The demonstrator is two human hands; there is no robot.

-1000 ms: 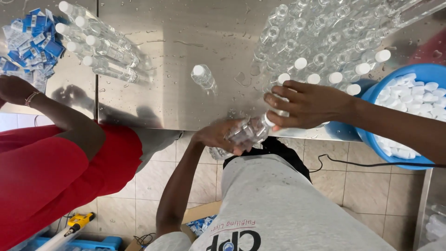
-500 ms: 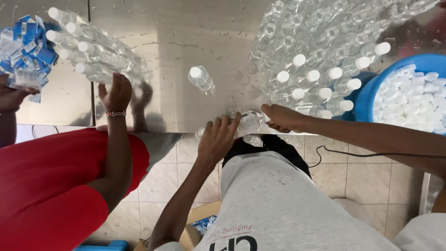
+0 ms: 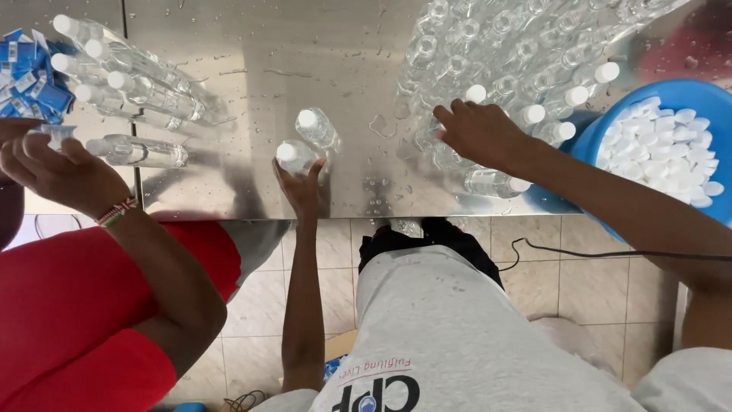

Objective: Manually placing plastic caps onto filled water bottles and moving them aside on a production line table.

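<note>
1. At the far left, a co-worker's hand (image 3: pixel 57 164) in a red sleeve holds a small clear bottle (image 3: pixel 53 133); half a second ago it rested on the table.
2. The left hand (image 3: pixel 301 187) has moved a capped bottle (image 3: pixel 293 156) onto the steel table (image 3: pixel 252 76), fingers still wrapped around it.
3. The right hand (image 3: pixel 480 133) has shifted to the uncapped bottles (image 3: pixel 496 46), fingers spread and holding nothing, beside the blue basin of caps (image 3: pixel 686 99).

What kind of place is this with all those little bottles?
It looks like a small bottling workshop. A wet steel table holds crowds of clear plastic bottles, a blue tub of white caps sits beside them, and the person's left hand sets a capped bottle down.
</note>
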